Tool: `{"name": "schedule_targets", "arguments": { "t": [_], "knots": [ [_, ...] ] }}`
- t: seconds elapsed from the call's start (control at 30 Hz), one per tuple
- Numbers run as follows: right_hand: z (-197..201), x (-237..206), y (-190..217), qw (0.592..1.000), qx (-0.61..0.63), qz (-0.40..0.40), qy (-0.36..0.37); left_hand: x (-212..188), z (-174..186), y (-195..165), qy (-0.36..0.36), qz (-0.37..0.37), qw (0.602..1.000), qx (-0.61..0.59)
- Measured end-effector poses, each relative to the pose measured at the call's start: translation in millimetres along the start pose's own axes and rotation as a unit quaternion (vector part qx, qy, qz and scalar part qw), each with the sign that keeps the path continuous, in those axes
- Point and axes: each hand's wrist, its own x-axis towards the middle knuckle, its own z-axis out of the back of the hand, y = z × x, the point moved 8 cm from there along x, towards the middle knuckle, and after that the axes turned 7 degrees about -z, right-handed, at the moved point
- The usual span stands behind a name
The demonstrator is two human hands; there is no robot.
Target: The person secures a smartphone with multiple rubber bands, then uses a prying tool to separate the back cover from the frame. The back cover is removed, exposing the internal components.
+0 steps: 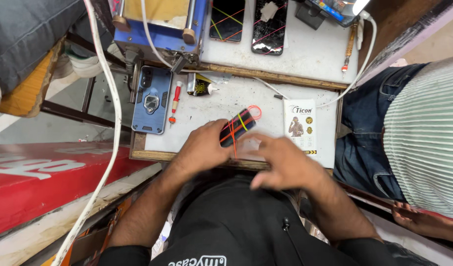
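My left hand [203,147] grips a black phone [238,126] wrapped in orange and yellow rubber bands, held just above the white work surface [221,106]. A loop of orange band sticks out past the phone's far end. My right hand [280,161] is blurred, its fingers spread beside the phone's near end, and I cannot tell whether it touches the bands.
On the surface lie a blue rugged phone case [151,100], a small red screwdriver [175,103], a glue tube [201,87] and a white packet [301,126]. Two banded phones [269,24] lie further back near a blue machine [160,24]. Another person [413,133] stands at right.
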Motion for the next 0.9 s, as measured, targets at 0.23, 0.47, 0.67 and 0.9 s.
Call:
{"name": "schedule_targets", "arguments": {
  "t": [0.23, 0.47, 0.67, 0.9],
  "knots": [
    [35, -37, -85, 0.895, 0.413, -0.049, -0.157, -29, 0, -27, 0.116, -0.170, 0.677, -0.707],
    [-4, -12, -76, 0.592, 0.799, -0.047, -0.097, -33, 19, -77, -0.036, -0.399, 0.913, -0.082],
    [13, 13, -17, 0.926, 0.364, -0.092, 0.040, -12, 15, -47, -0.023, -0.115, 0.989, 0.088],
    [8, 10, 33, 0.985, -0.110, 0.057, -0.124, 1, -1, -16, -0.056, -0.063, 0.992, -0.090]
  ]
}}
